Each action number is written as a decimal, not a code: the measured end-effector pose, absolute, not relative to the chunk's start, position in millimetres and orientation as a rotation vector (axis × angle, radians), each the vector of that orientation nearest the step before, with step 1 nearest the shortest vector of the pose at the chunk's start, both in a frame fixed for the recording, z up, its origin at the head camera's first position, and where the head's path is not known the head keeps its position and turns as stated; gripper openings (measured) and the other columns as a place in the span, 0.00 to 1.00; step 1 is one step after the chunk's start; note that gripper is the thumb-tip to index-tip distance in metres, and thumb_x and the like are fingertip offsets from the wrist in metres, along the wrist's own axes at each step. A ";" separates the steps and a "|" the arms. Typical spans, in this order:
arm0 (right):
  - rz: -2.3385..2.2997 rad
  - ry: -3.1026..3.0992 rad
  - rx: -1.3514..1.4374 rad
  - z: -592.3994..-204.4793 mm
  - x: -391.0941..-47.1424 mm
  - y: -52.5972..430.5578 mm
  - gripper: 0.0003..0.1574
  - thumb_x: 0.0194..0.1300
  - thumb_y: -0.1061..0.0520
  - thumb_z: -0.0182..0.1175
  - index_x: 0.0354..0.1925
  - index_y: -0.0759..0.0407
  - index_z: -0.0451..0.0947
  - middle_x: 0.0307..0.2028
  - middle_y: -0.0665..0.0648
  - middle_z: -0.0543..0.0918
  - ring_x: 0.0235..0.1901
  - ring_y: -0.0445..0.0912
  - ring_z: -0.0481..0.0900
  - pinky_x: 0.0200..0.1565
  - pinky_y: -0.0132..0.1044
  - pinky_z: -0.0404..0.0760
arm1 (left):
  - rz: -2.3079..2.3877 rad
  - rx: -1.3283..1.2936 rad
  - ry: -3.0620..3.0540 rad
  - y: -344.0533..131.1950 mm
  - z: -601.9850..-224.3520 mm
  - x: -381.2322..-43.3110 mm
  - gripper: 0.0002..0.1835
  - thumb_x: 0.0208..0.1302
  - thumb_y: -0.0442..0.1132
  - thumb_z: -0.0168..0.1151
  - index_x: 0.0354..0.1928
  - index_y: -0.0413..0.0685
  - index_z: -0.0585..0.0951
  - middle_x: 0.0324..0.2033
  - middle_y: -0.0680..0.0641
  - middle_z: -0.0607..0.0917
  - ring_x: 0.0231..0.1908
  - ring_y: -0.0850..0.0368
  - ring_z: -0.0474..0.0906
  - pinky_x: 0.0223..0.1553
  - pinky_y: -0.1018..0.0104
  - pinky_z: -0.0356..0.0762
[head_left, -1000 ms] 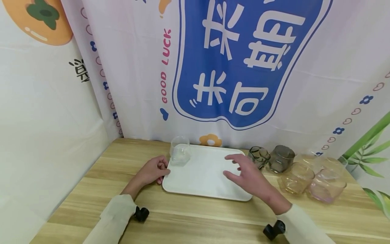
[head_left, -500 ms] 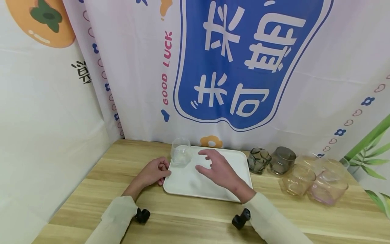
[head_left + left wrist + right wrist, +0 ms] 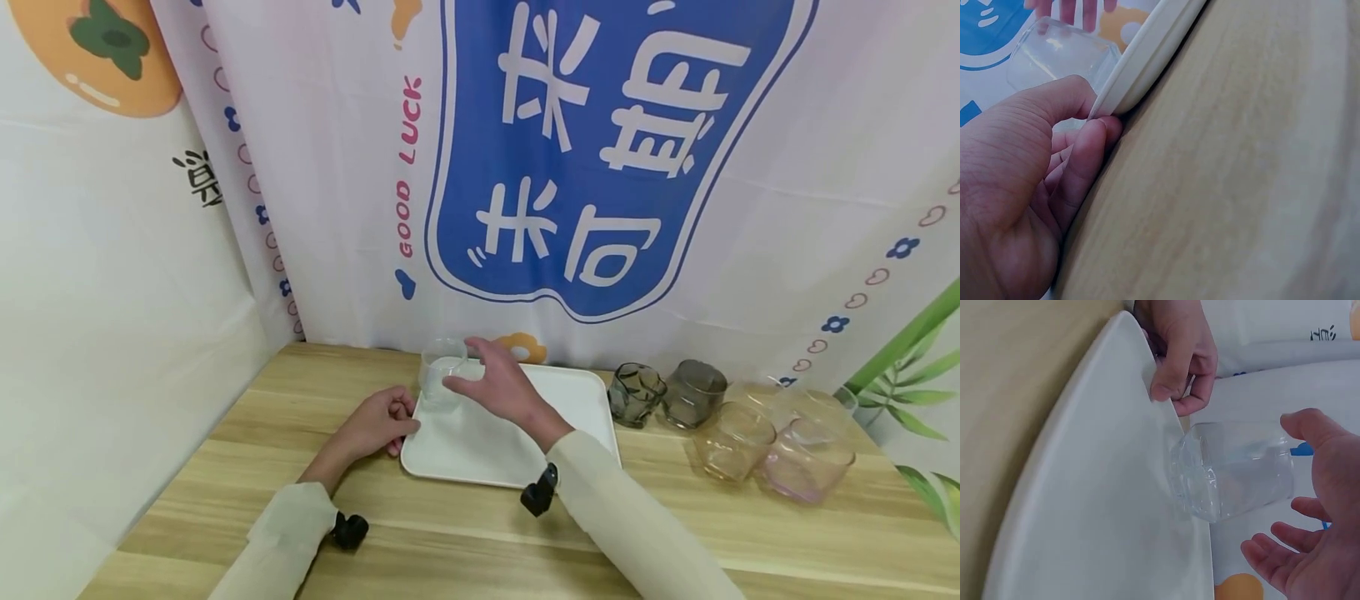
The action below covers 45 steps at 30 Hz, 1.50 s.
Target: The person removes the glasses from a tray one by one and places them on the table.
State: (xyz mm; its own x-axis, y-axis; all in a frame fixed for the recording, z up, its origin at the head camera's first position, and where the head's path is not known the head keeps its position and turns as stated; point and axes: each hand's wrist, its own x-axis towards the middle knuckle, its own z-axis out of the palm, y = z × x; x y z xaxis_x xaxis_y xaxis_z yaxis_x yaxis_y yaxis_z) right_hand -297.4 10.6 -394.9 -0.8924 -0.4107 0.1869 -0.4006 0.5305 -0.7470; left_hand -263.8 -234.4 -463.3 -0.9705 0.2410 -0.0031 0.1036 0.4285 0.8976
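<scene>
A clear glass cup [image 3: 439,377] stands upright on the far left corner of a white rectangular tray [image 3: 465,454]. My left hand [image 3: 381,422] pinches the tray's left edge; in the left wrist view, the tray rim [image 3: 1138,59] lies between thumb and fingers. My right hand [image 3: 504,385] is at the cup's right side with fingers spread and loosely bent. In the right wrist view, the thumb comes close to the rim of the cup [image 3: 1241,469], while the other fingers stay apart from it. Whether the thumb touches the glass, I cannot tell.
Right of the tray stand more glasses: a dark faceted one [image 3: 637,396], a smoky grey one [image 3: 693,393], an amber one [image 3: 735,442] and a pinkish one [image 3: 806,462]. A printed cloth [image 3: 345,208] hangs behind the wooden table [image 3: 420,533].
My right hand has moved left across the tray, from its right side to beside the clear glass cup. My left hand keeps its place on the tray edge.
</scene>
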 end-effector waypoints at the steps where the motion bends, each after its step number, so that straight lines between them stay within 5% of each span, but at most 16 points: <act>1: -1.332 2.731 -0.712 -395.2 -300.2 8.4 0.51 0.65 0.38 0.70 0.75 0.60 0.65 0.71 0.59 0.70 0.68 0.55 0.69 0.65 0.52 0.73 | 1.585 0.313 2.540 -234.5 -463.0 -263.8 0.11 0.67 0.31 0.67 0.45 0.36 0.75 0.23 0.45 0.77 0.17 0.55 0.76 0.18 0.65 0.79; 19: -1.325 2.642 -0.646 -403.6 -316.0 -13.1 0.54 0.64 0.37 0.71 0.76 0.55 0.60 0.69 0.62 0.70 0.65 0.57 0.70 0.64 0.54 0.73 | 1.584 0.353 2.537 -237.2 -463.8 -266.0 0.10 0.67 0.31 0.66 0.44 0.35 0.75 0.23 0.46 0.77 0.17 0.55 0.76 0.18 0.66 0.78; 45: -1.341 2.761 -0.632 -400.0 -320.0 -7.9 0.50 0.59 0.36 0.75 0.69 0.57 0.69 0.61 0.58 0.78 0.55 0.50 0.77 0.57 0.47 0.80 | 1.609 0.359 2.512 -235.3 -466.6 -266.6 0.10 0.67 0.30 0.66 0.43 0.35 0.75 0.22 0.45 0.77 0.17 0.55 0.76 0.18 0.66 0.79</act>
State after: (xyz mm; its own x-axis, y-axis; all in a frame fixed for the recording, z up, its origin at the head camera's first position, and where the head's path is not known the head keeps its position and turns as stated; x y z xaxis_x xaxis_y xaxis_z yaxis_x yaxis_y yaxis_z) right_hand -320.0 -7.9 -400.0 -0.9187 -0.3586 0.1654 -0.3518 0.5526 -0.7556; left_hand -266.6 -235.3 -466.6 -0.9621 0.2723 0.0130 0.1257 0.4006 0.9076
